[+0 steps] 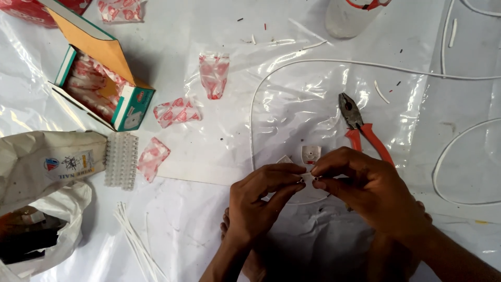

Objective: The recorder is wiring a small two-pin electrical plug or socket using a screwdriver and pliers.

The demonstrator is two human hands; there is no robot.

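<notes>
My left hand (pixel 261 201) and my right hand (pixel 365 185) meet low in the middle of the head view, fingertips pinched together on a small white plastic part (pixel 308 178) with tiny metal pieces. A white square plastic piece (pixel 310 153) lies just beyond the fingers. Pliers with orange handles (pixel 361 128) rest on the clear plastic sheet (pixel 292 104), beside my right hand. A thin white cable (pixel 323 61) loops from near the hands up and off to the right.
An open green and white box (pixel 104 83) of red-and-white packets sits upper left, with loose packets (pixel 214 73) nearby. A translucent terminal strip (pixel 121 159), a white bag (pixel 47 162), white cable ties (pixel 136 243) and a clear bottle (pixel 350 15) also lie about.
</notes>
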